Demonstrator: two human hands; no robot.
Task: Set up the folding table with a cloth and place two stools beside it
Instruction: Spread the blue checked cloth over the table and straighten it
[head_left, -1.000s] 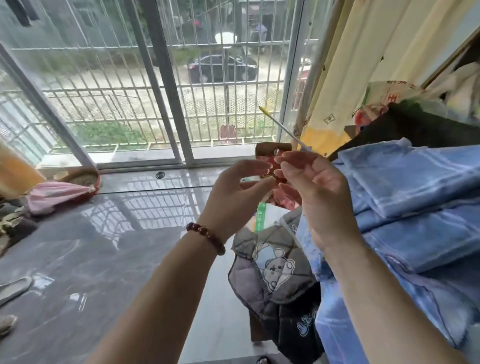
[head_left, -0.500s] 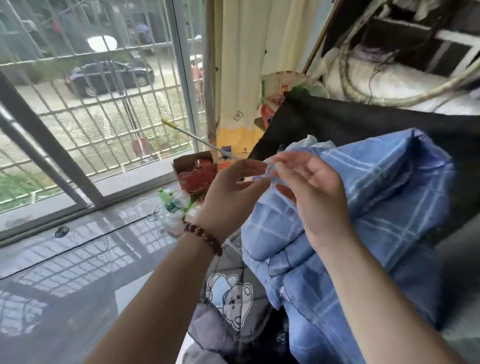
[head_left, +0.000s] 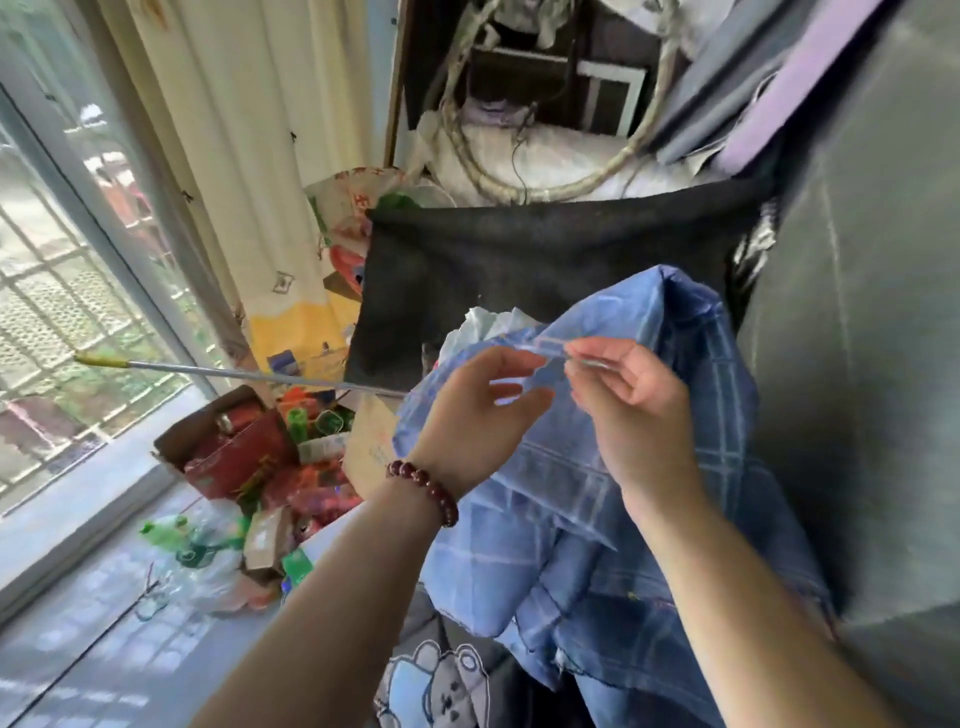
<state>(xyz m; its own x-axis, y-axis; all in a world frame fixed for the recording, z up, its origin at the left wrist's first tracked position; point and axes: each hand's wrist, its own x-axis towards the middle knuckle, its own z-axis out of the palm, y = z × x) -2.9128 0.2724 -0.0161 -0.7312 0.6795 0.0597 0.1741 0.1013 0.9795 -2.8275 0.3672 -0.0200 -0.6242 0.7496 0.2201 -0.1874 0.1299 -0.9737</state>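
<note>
The blue checked cloth (head_left: 597, 519) hangs in folds from the middle of the view down towards 5 o'clock, draped over a dark heap. Both hands are raised in front of its upper edge. The right hand (head_left: 634, 410), at 3 o'clock of centre, pinches a thin pale strip (head_left: 556, 349) between curled fingertips; blur hides whether it belongs to the cloth. The left hand (head_left: 467, 421) has its fingers curled with the forefinger at the strip's other end, but whether it grips cannot be told. A bead bracelet (head_left: 423, 491) circles the left wrist. A black fabric (head_left: 519, 270) lies at 12 o'clock of the cloth, a metal rod (head_left: 234, 371) at 9 o'clock, and a red carton (head_left: 234, 441) at 8 o'clock.
</note>
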